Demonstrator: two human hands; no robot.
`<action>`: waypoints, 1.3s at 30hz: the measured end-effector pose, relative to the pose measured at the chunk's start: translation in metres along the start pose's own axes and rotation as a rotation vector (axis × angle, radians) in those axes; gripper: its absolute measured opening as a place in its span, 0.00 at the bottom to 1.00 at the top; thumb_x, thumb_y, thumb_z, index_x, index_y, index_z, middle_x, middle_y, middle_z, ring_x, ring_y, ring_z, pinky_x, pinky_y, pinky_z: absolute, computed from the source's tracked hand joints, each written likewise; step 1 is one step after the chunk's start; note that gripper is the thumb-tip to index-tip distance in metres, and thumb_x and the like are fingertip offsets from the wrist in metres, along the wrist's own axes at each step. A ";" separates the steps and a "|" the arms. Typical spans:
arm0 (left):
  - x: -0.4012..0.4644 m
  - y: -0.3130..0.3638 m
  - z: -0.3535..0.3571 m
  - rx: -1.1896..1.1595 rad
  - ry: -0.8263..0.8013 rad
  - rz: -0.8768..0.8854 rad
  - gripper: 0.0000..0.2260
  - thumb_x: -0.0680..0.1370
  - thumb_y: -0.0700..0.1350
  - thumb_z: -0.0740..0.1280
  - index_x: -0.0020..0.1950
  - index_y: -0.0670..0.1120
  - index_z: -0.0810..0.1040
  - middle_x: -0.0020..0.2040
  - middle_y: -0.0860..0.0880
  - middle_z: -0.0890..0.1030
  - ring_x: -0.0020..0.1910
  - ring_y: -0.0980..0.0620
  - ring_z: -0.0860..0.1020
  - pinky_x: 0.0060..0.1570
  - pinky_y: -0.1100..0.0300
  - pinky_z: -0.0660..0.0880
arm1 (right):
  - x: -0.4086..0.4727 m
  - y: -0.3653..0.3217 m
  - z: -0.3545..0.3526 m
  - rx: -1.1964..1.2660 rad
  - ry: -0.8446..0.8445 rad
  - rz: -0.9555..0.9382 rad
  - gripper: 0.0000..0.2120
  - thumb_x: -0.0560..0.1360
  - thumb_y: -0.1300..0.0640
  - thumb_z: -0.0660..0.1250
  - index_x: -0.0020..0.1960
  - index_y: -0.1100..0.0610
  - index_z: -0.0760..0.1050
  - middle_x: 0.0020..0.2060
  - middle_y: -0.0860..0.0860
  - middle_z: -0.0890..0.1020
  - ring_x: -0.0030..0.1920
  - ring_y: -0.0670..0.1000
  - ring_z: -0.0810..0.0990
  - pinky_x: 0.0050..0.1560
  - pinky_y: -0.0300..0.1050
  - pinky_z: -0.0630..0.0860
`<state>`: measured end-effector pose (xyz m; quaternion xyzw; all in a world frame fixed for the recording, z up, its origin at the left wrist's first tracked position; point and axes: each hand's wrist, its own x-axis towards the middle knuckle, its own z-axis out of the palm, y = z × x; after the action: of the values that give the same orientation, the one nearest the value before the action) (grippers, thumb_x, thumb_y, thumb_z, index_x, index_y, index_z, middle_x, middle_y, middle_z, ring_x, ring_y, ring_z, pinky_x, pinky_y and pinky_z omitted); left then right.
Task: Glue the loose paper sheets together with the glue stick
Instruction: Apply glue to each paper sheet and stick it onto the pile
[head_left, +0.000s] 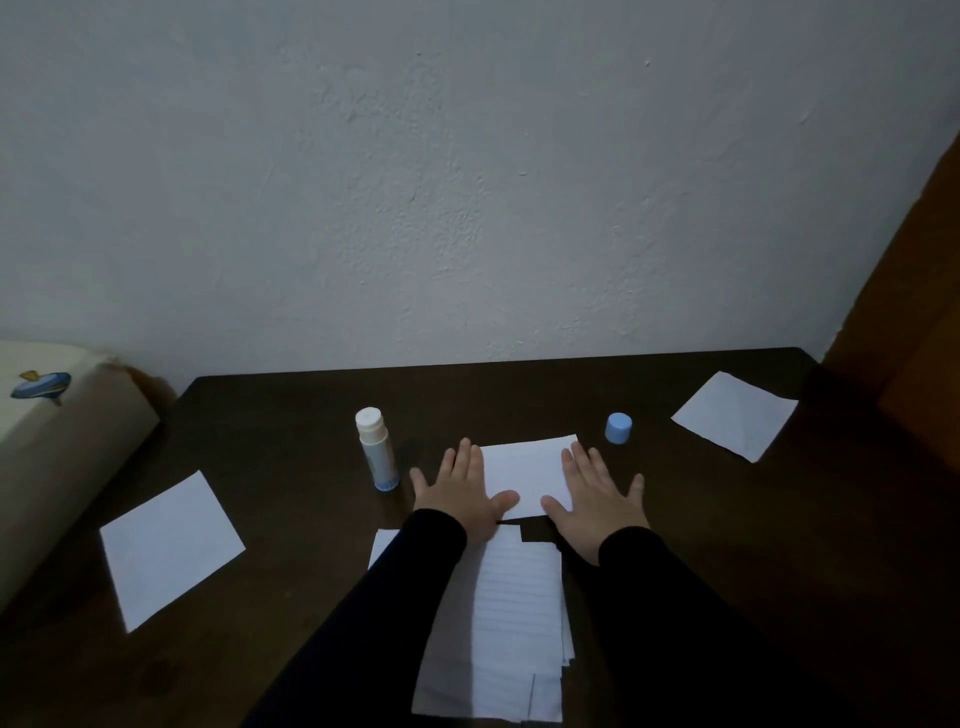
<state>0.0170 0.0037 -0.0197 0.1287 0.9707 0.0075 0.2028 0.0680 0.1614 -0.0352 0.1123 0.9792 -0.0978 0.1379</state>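
Observation:
A small white paper sheet lies flat at the middle of the dark table. My left hand presses flat on its left edge, fingers spread. My right hand presses flat on its right edge, also spread. The glue stick stands upright and uncapped just left of my left hand. Its blue cap sits apart, behind my right hand. A stack of lined sheets lies between my forearms, partly hidden by the sleeves.
One loose white sheet lies at the table's left, another at the far right corner. A pale cushion borders the table's left side, a brown surface its right. The wall rises directly behind.

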 end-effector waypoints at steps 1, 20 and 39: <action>-0.001 -0.003 -0.001 -0.012 -0.008 0.024 0.36 0.80 0.66 0.48 0.79 0.48 0.39 0.79 0.50 0.38 0.78 0.49 0.40 0.71 0.34 0.43 | -0.003 0.001 0.000 0.009 0.003 0.005 0.33 0.81 0.38 0.47 0.78 0.51 0.37 0.77 0.47 0.38 0.77 0.50 0.36 0.72 0.67 0.39; -0.005 0.018 0.004 0.077 0.050 0.271 0.28 0.83 0.60 0.42 0.80 0.50 0.42 0.80 0.54 0.41 0.78 0.53 0.42 0.71 0.33 0.44 | 0.014 0.001 -0.007 -0.033 -0.033 -0.233 0.28 0.82 0.44 0.48 0.79 0.45 0.43 0.78 0.45 0.42 0.77 0.48 0.38 0.73 0.64 0.38; -0.019 -0.005 0.000 -0.047 0.042 -0.035 0.28 0.83 0.56 0.50 0.80 0.47 0.46 0.80 0.51 0.45 0.78 0.46 0.46 0.72 0.37 0.51 | 0.009 -0.007 0.009 0.030 0.101 0.058 0.40 0.78 0.36 0.52 0.78 0.54 0.37 0.78 0.49 0.39 0.77 0.51 0.38 0.73 0.63 0.40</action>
<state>0.0326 -0.0064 -0.0130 0.1067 0.9764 0.0294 0.1857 0.0600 0.1547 -0.0453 0.1475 0.9797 -0.1026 0.0892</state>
